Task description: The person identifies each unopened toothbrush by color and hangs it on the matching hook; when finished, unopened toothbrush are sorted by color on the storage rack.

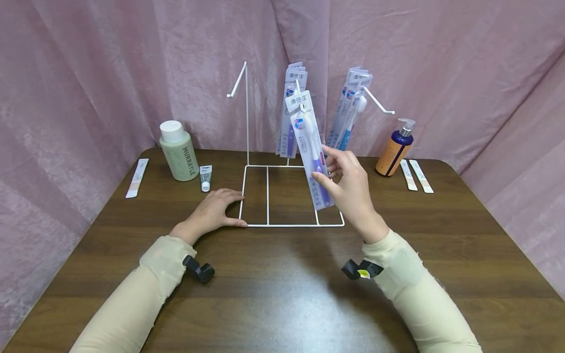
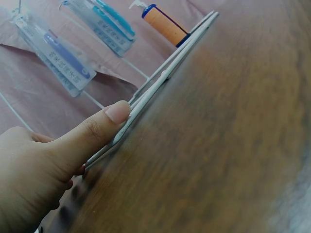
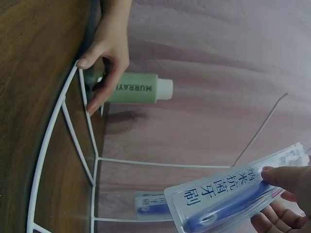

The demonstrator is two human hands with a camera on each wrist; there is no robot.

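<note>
My right hand (image 1: 350, 184) grips a packaged purple toothbrush (image 1: 311, 147) by its lower half, thumb in front and fingers behind. The pack is tilted, and its top with the hang hole overlaps the front end of the middle hook of a white wire display rack (image 1: 287, 225). My left hand (image 1: 214, 211) rests at the rack's front left base corner. Its thumb (image 2: 116, 114) lies on the front bar and its fingers reach to the left side bar. More purple toothbrush packs (image 1: 287, 132) hang behind on the middle hook.
Blue toothbrush packs (image 1: 346, 113) hang from the right hook; the left hook (image 1: 237, 81) is bare. A green bottle (image 1: 178, 152), a small tube (image 1: 205, 177) and a sachet (image 1: 137, 178) lie left. An orange pump bottle (image 1: 394, 152) and two sachets (image 1: 421, 175) are right. A pink curtain stands behind.
</note>
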